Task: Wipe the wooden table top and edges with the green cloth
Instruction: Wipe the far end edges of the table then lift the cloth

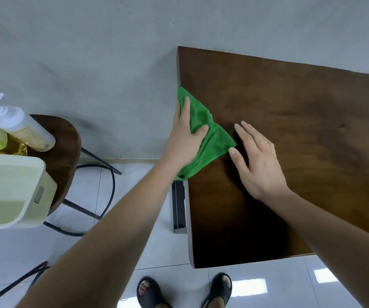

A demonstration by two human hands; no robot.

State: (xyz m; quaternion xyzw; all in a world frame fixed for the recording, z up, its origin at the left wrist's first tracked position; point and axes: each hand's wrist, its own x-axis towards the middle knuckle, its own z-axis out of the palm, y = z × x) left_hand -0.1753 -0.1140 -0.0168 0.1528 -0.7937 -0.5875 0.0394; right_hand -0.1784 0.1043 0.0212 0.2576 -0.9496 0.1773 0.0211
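My left hand [184,138] is pressed flat on the green cloth [210,138], draped along the table [301,130] left edge; right hand [257,161] rests open beside it, holding nothing.

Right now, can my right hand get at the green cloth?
Probably yes. The right hand lies flat on the wooden table, its fingers right at the edge of the green cloth, nothing between. The left hand presses the cloth's other side.
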